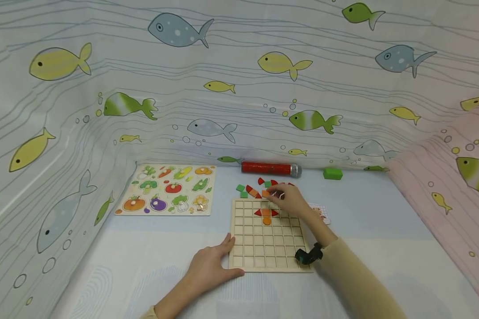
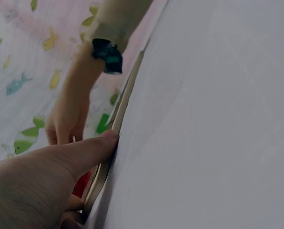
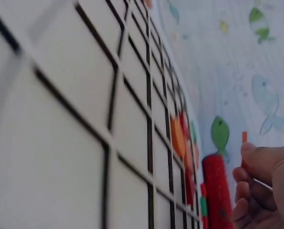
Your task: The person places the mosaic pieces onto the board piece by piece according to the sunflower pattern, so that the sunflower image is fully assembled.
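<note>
While your left hand [image 1: 211,262] rests on the left side and near corner of the grid board [image 1: 270,249], fingers spread, not curled round it, your right hand [image 1: 290,199] pinches an orange piece [image 3: 244,137] at the board's far edge. On the board, far side: orange square [image 1: 266,212] between two red pieces [image 1: 258,213], orange disc [image 1: 267,220] just nearer you. Loose pieces [image 1: 240,188], red, green and orange, lie past that edge; red microphone [image 1: 267,168] behind them, green block [image 1: 333,173] right, vegetable puzzle [image 1: 164,212] left.
</note>
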{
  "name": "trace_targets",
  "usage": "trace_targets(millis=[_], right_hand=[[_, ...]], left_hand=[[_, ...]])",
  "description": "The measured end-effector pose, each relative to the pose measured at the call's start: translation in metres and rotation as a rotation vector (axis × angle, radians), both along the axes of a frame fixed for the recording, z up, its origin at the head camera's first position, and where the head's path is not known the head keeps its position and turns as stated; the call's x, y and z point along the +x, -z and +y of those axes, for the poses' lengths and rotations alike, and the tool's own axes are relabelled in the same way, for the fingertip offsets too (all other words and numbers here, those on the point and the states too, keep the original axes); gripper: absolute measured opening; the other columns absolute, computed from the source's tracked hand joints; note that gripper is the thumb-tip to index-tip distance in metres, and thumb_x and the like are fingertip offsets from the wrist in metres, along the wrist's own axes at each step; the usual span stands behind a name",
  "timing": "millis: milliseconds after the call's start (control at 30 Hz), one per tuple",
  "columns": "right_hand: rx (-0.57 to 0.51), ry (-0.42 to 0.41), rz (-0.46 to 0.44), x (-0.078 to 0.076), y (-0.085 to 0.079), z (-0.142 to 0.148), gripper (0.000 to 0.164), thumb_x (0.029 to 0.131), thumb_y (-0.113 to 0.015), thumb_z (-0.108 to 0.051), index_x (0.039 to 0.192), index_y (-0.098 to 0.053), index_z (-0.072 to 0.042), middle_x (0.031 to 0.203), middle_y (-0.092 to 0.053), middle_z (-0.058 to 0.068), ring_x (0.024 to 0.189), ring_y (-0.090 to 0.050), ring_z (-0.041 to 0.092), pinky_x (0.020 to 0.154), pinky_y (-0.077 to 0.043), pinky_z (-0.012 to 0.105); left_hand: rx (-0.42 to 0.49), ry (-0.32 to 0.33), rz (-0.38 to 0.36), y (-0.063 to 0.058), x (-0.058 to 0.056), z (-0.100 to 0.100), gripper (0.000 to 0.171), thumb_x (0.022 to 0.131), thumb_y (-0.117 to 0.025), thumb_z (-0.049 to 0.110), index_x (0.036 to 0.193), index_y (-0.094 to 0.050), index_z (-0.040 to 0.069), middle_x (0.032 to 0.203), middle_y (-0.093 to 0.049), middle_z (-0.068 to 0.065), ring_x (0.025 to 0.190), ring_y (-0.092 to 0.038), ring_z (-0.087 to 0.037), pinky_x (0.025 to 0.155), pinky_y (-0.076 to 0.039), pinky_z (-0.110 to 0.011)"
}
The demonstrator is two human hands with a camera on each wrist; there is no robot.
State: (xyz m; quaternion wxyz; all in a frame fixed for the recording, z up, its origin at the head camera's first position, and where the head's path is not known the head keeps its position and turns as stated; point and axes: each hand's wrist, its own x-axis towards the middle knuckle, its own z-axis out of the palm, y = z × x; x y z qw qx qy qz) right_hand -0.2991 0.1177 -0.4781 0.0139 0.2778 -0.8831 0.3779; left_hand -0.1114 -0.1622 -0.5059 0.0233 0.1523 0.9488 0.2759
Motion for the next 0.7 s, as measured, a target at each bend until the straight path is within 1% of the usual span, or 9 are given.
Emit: trace_targets(millis=[100,167,267,367,433,600,700], right_hand=[[-0.029,-0.024,0.022,0.018,-0.002,-0.004,0.024,0.096,-0.080,-0.013,0.117,-0.078,-0.001,0.103,-0.078,0.008,0.082,-0.066,0.015,0.071,-0.055,0.025],[-0.040,-0.029,0.020,0.029,-0.002,-0.007,0.024,0.094,-0.081,-0.014,0.116,-0.079,-0.003,0.102,-0.077,0.005,0.081,-0.063,0.012,0.070,-0.054,0.024],[-0.039,-0.040,0.042,0.042,0.001,-0.010,0.023,0.092,-0.083,-0.014,0.113,-0.080,-0.005,0.098,-0.076,0.002,0.076,-0.059,0.009,0.067,-0.053,0.023],[-0.032,-0.057,0.065,0.048,0.007,-0.013,0.021,0.091,-0.084,-0.011,0.111,-0.080,-0.005,0.094,-0.076,0.001,0.074,-0.058,0.009,0.066,-0.052,0.023],[-0.013,-0.061,0.076,0.050,0.012,-0.014,0.020,0.090,-0.085,-0.011,0.109,-0.081,-0.007,0.093,-0.075,-0.001,0.076,-0.060,0.010,0.067,-0.053,0.023],[0.049,-0.055,0.088,0.053,0.019,-0.015,0.020,0.091,-0.084,-0.017,0.109,-0.080,-0.010,0.098,-0.075,-0.004,0.085,-0.064,0.011,0.075,-0.056,0.026],[0.076,-0.047,0.085,0.055,0.021,-0.016,0.021,0.092,-0.084,-0.021,0.111,-0.080,-0.011,0.099,-0.073,-0.005,0.086,-0.061,0.011,0.076,-0.055,0.027]], left_hand=[[-0.005,0.000,0.000,0.000,0.000,-0.001,0.097,0.080,-0.084,0.066,0.151,-0.058,0.006,0.157,-0.054,-0.011,0.126,-0.069,-0.032,0.097,-0.059,-0.048],[-0.008,-0.001,-0.002,-0.001,0.000,-0.001,0.097,0.080,-0.083,0.066,0.152,-0.058,0.006,0.157,-0.053,-0.011,0.127,-0.069,-0.032,0.098,-0.059,-0.048],[-0.011,-0.004,-0.001,0.000,-0.001,-0.001,0.096,0.081,-0.083,0.066,0.152,-0.058,0.006,0.157,-0.053,-0.011,0.127,-0.069,-0.032,0.099,-0.059,-0.048],[-0.004,-0.007,0.004,0.000,0.000,0.000,0.096,0.080,-0.084,0.065,0.151,-0.058,0.006,0.157,-0.053,-0.011,0.126,-0.069,-0.034,0.098,-0.058,-0.050],[0.001,-0.007,0.006,0.000,0.000,0.000,0.096,0.080,-0.084,0.064,0.151,-0.058,0.006,0.157,-0.054,-0.011,0.125,-0.069,-0.034,0.098,-0.058,-0.050],[0.003,-0.006,-0.002,0.000,0.000,0.000,0.096,0.080,-0.084,0.064,0.152,-0.058,0.006,0.157,-0.053,-0.010,0.126,-0.069,-0.032,0.098,-0.058,-0.049],[0.002,-0.003,-0.007,0.000,0.000,0.000,0.096,0.080,-0.084,0.065,0.152,-0.058,0.006,0.158,-0.053,-0.010,0.126,-0.069,-0.033,0.098,-0.059,-0.050]])
